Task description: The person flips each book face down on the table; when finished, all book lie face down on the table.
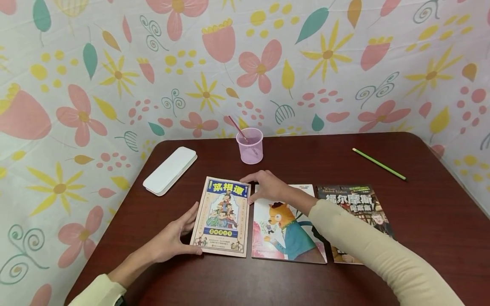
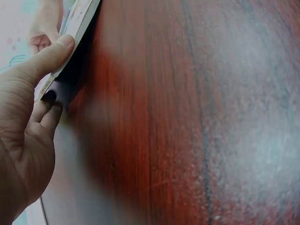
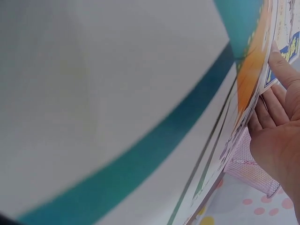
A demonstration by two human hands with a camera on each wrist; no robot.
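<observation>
A book with a blue title band and cartoon figures [image 1: 226, 212] lies at the front middle of the table. My left hand [image 1: 168, 240] holds its lower left corner, thumb at the bottom edge and fingers along the left side. In the left wrist view, the thumb [image 2: 58, 51] presses the book's edge [image 2: 77, 35]. At the upper right corner, my right hand [image 1: 268, 187] has fingers at the top edge and thumb at the right side. That hand reaches over a picture book with an orange animal [image 1: 287, 238], partly hidden under the forearm.
A dark-covered book [image 1: 360, 199] lies at the right, partly behind the right sleeve. A white case [image 1: 170, 170] is at the back left. Near the back edge stands a pink mesh cup [image 1: 250, 153] with a red pencil [image 1: 237, 127]. A green pencil [image 1: 379, 163] lies back right.
</observation>
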